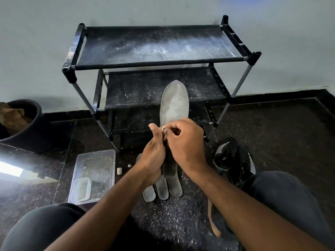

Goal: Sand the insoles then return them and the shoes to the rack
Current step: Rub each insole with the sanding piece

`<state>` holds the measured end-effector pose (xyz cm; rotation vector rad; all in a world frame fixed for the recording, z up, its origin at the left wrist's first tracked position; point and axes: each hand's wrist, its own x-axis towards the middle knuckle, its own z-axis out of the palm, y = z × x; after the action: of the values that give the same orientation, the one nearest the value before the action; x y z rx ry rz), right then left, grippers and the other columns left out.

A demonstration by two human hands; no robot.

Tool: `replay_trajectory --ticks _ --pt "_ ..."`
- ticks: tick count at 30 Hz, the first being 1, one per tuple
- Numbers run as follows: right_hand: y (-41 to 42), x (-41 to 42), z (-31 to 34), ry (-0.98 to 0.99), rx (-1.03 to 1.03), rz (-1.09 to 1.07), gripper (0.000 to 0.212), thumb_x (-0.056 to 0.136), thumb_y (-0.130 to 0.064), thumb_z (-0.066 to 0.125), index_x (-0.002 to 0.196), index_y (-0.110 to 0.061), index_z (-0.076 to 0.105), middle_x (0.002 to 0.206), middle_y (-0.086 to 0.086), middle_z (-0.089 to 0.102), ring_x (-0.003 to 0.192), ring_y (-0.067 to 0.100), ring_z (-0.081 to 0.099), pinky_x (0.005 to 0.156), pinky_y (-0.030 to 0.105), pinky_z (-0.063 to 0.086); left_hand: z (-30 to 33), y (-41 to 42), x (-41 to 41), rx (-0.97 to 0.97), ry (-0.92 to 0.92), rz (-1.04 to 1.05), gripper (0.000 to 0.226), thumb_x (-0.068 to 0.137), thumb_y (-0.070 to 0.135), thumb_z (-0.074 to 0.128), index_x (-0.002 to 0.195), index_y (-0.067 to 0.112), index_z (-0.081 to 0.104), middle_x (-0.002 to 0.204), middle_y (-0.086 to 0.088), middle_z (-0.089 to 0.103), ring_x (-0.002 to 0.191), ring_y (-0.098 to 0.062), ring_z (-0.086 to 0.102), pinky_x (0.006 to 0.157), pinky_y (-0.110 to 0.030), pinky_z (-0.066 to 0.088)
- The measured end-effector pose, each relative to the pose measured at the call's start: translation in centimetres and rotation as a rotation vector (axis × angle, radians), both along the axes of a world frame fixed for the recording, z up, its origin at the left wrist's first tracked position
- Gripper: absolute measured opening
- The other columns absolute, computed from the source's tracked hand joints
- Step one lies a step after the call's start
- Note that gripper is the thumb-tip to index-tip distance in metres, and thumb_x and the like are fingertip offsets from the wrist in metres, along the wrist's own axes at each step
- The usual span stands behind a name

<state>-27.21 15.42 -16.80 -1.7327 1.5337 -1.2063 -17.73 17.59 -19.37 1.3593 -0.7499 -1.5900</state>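
Observation:
My left hand (154, 151) grips a grey insole (174, 103) around its lower half and holds it upright in front of the black shoe rack (159, 63). My right hand (184, 144) pinches a small pale sanding piece (163, 128) against the insole's left edge. Three more grey insoles (164, 187) lie on the dark floor below my hands. A pair of black shoes (233, 160) with white stripes stands on the floor to the right. The rack's shelves hold only pale dust.
A clear plastic box (94, 174) with a smaller tub inside lies on the floor at left. Small pale bits (119, 171) lie beside it. A dark round pot (23, 122) stands at far left. Sanding dust covers the floor between my knees.

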Motion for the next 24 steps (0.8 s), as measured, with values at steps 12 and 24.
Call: replay_trajectory --ticks 12,24 --pt "0.5 0.5 -0.5 -0.065 0.164 0.120 0.008 0.084 -0.001 0.075 0.081 -0.008 0.074 0.084 -0.002 0.069 0.070 0.005 0.067 0.067 0.018 0.057 0.4 -0.8 1.5 0.016 0.093 0.090 0.089 0.074 0.089 0.019 0.119 0.035 0.074 0.130 -0.024 0.068 0.123 -0.037 0.066 0.108 -0.057 0.050" --pt "0.2 0.2 -0.4 -0.081 0.260 0.151 0.005 0.087 -0.003 0.073 0.085 -0.007 0.076 0.080 -0.001 0.073 0.070 0.003 0.070 0.066 0.012 0.055 0.3 -0.4 0.9 -0.025 -0.003 0.022 0.095 0.084 0.083 0.007 0.117 0.023 0.073 0.112 -0.021 0.076 0.109 -0.032 0.074 0.097 -0.050 0.059"
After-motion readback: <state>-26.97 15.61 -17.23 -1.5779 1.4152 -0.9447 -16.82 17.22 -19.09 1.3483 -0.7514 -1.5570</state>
